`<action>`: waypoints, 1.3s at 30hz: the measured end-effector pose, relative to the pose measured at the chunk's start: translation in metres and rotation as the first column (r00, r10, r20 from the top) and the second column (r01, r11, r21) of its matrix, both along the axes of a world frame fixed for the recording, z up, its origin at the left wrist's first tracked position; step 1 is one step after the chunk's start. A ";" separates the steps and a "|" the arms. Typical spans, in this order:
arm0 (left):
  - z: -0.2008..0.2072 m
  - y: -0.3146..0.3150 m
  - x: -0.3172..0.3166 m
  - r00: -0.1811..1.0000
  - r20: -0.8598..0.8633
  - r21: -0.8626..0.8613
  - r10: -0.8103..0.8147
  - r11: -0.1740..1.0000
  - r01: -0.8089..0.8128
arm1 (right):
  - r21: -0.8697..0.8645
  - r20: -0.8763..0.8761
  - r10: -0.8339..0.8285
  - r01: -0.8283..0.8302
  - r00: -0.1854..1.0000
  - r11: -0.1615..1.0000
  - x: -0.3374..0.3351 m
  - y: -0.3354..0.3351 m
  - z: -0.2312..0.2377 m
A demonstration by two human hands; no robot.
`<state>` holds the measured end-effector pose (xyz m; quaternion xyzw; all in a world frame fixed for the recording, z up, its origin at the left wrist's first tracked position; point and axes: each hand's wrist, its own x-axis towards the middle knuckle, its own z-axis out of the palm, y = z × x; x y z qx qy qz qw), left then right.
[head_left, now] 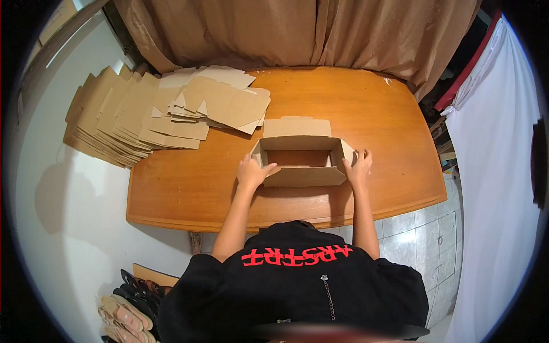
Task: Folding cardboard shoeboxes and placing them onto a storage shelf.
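The fingers of the left hand [253, 172] and the right hand [359, 170] grip opposite ends of the cardboard box [306, 178], on the surface [377, 126]. Its walls are already raised; the flaps [297, 128] are unclosed, the bottom seems open. Farther left, many flat cartons [234, 106] are not yet opened.

Brn wood tbl [394, 131] w/ flat cardbd pile [166, 111] far L, open cardbd box [304, 178] nr ctr.

The rectangular brown cardboard box [303, 177] stands on the orange-brown wooden worktop [377, 108], the pile of flat brown cardboard [137, 114] behind it to the left, the brown cloth curtain [269, 34] behind everything.
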<state>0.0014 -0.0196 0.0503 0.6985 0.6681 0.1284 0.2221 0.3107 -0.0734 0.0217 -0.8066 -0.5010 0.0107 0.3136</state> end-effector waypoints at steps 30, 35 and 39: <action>-0.027 0.001 0.026 0.929 0.115 -0.022 -0.351 0.934 0.356 | -0.255 -0.031 0.346 -0.342 0.938 0.904 0.018 0.000 -0.003; -0.022 -0.004 0.038 0.905 -0.028 -0.120 -0.424 0.900 0.418 | 0.189 -0.119 0.142 -0.118 0.983 0.975 0.045 0.000 -0.026; -0.021 -0.008 0.033 0.911 0.012 -0.066 -0.412 0.909 0.412 | -0.048 -0.743 -0.113 0.115 0.659 0.992 0.075 -0.007 -0.014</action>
